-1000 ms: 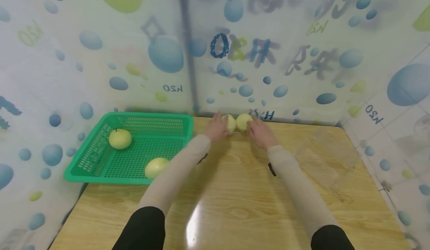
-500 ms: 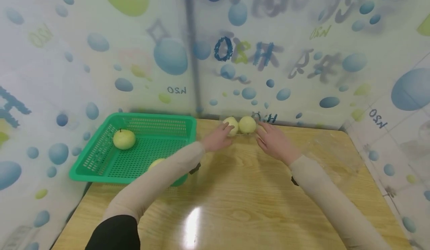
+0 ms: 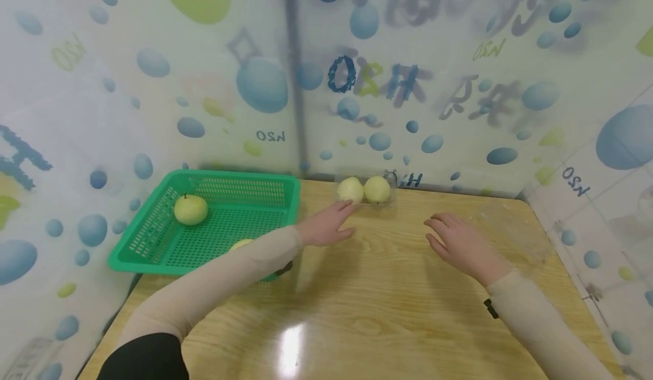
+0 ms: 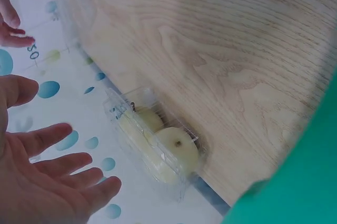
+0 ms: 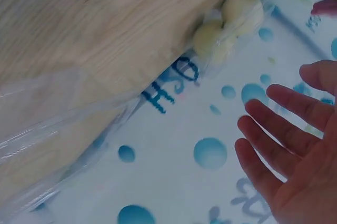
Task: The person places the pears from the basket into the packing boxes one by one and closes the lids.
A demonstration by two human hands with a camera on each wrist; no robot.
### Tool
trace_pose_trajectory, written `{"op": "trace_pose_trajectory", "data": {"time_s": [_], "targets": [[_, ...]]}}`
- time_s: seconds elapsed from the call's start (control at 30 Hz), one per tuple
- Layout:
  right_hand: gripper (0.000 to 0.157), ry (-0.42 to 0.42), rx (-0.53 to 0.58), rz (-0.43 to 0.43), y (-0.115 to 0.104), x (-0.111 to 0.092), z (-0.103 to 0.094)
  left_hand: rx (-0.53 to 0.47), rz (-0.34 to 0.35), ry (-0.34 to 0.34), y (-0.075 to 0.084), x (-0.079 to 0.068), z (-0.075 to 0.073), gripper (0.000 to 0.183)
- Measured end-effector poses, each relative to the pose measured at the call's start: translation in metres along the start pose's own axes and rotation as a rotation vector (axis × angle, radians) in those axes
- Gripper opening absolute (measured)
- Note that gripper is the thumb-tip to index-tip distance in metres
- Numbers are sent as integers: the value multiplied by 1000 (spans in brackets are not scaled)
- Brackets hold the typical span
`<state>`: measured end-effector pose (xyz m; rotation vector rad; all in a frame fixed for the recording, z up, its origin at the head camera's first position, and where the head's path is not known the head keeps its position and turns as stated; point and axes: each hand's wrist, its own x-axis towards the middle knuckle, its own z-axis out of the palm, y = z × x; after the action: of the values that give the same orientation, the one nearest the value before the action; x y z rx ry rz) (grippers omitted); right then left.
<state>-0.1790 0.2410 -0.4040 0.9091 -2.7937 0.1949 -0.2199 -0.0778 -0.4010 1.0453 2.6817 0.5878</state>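
Our left hand [image 3: 326, 228] flat, fingers spread, near clear pear box [image 3: 366, 190] at counter [image 3: 357, 289] back edge, our right hand [image 3: 461, 245] open, apart, bare wood between

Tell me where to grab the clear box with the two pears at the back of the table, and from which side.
Grip the clear box by its two short ends, one hand each side, coming from the front. It sits close against the back wall, so the rear is blocked, and its thin lid may flex under a top grip. The left hand and right hand are both open and off it.
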Motion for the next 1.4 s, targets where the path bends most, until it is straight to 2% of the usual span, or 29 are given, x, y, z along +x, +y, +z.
{"op": "trace_pose_trajectory", "data": {"time_s": [0.2,0.37,0.6,0.7,0.87,1.03,1.17,1.4], "targets": [[38,-59,188,194,18,-36,-14,18,29,27,-3,-8,-3,42],[40,-55,193,308,44,-64,-20,53,27,10,-4,-11,-9,39],[50,-162,199,448,80,-102,-24,64,41,-13,-7,-19,-20,39],[54,-192,194,503,96,-118,-23,57,24,-14,-9,-25,-26,39],[59,-215,203,567,117,-138,-14,79,-3,2,-15,-34,-34,38],[64,-208,223,634,127,-152,2,90,-24,30,-24,-46,-40,36],[68,-190,323,664,128,-162,17,70,-26,47,-30,-58,-45,36],[77,-172,603,692,121,-172,40,49,-35,77,-40,-78,-56,35]]}}
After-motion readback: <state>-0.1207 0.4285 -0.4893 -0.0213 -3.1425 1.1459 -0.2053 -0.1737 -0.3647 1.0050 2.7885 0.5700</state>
